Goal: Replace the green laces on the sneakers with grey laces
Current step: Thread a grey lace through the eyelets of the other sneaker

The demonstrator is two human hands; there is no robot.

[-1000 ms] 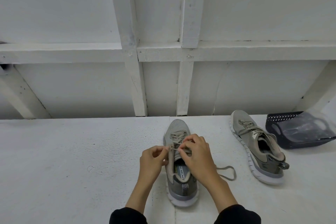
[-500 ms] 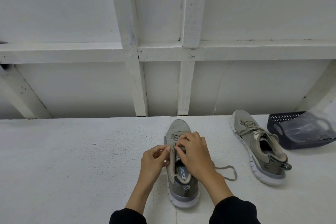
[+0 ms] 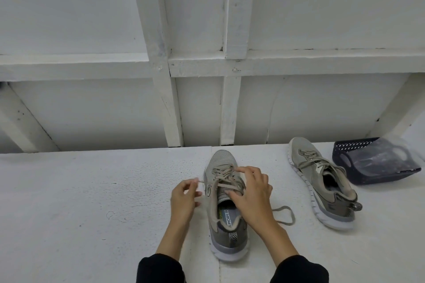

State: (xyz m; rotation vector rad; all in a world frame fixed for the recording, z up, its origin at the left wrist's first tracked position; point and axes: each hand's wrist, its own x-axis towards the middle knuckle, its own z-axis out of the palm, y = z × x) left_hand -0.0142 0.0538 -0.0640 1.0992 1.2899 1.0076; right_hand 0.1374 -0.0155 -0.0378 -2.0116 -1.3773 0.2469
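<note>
A grey-green sneaker stands in front of me, toe pointing away, with a pale lace crossed through its eyelets. My left hand pinches one lace end and holds it taut to the left of the shoe. My right hand rests over the tongue and right side, fingers on the laces. The other lace end loops on the surface right of the shoe. A second laced sneaker lies to the right.
A dark plastic basket holding a clear plastic bag sits at the far right. The white work surface ends at a white framed wall behind the shoes.
My left hand has pulled the lace end out to the left, away from the shoe. My right hand has spread over the tongue and laces. The view has shifted slightly.
</note>
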